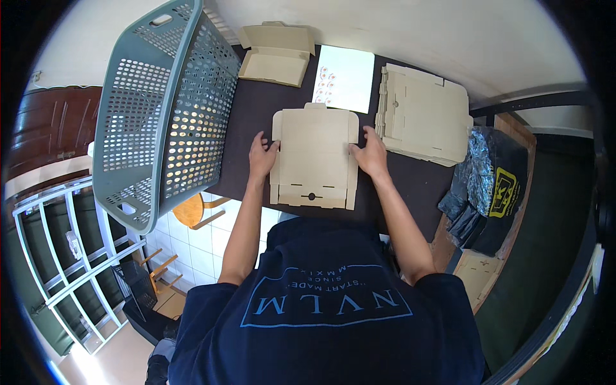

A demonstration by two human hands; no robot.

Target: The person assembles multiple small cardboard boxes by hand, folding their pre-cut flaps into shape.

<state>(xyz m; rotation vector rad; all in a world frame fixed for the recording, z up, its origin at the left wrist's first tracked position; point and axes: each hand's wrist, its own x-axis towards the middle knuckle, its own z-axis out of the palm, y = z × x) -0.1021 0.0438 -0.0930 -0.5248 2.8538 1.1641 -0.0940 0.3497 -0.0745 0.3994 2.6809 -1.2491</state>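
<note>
Head view: a flat cardboard blank (314, 154) lies on the dark worktop (253, 102), straight in front of the person and between the two hands. Its top tab (316, 106) points away from the body, and a round hole (312, 196) sits in the band nearest the person. The left hand (263, 158) is open, its thumb at the blank's left edge and its fingers spread off to the side. The right hand (370, 154) mirrors it at the right edge, also open, with the thumb turned inward. Neither hand is closed round the board; whether the thumbs press on it or only rest at the edge, I cannot tell.

The blank looks light and fairly stiff across its panels, but it should give readily along the creases and at the slots. Plain, matte card like this is probably not very slippery, though a loose sheet could slide on the smooth-looking worktop if pushed from one side only. Matched contact on both long edges, about halfway down, seems a sound hold. The tab and the slotted band look like the weakest places to grip, since they could bend or tear; light pressure is enough, as a hard squeeze could buckle the side strips.

To the right lies a stack of cardboard blanks (423, 115); beyond the blank are an open cardboard box (273, 67) and a white sheet (354, 77) with small red marks.
</note>
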